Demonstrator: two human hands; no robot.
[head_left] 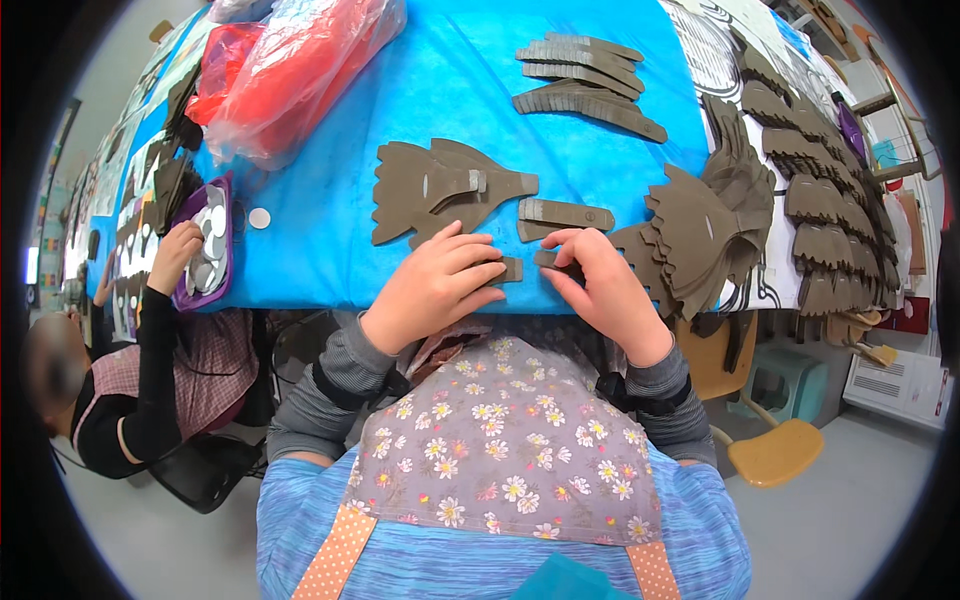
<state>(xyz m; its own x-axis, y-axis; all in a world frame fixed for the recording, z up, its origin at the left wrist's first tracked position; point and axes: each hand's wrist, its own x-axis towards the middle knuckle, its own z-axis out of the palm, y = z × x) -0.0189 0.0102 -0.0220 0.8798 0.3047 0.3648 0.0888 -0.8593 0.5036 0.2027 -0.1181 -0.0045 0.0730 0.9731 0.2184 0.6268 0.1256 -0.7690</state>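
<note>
Near the table's front edge my left hand (437, 285) is closed over a dark brown piece (512, 270), whose end pokes out between thumb and fingers. Thumb and forefinger of my right hand (610, 295) pinch a small brown strip (547, 259) just across from it, a narrow gap apart. My palms hide the rest of both pieces. Flat brown scallop-edged pieces (410, 185) lie just beyond my left hand, with a short strip bearing a grey patch on top. Grey-ended brown strips (565, 214) sit beyond my fingertips.
Fanned brown scalloped pieces (690, 230) are heaped at my right, with several more stacks (815, 200) beyond. More strips (585, 85) lie at the back, beside a bag of red material (300, 80). At left, a co-worker's hand (178, 255) reaches into a purple tray (228, 225) of white discs.
</note>
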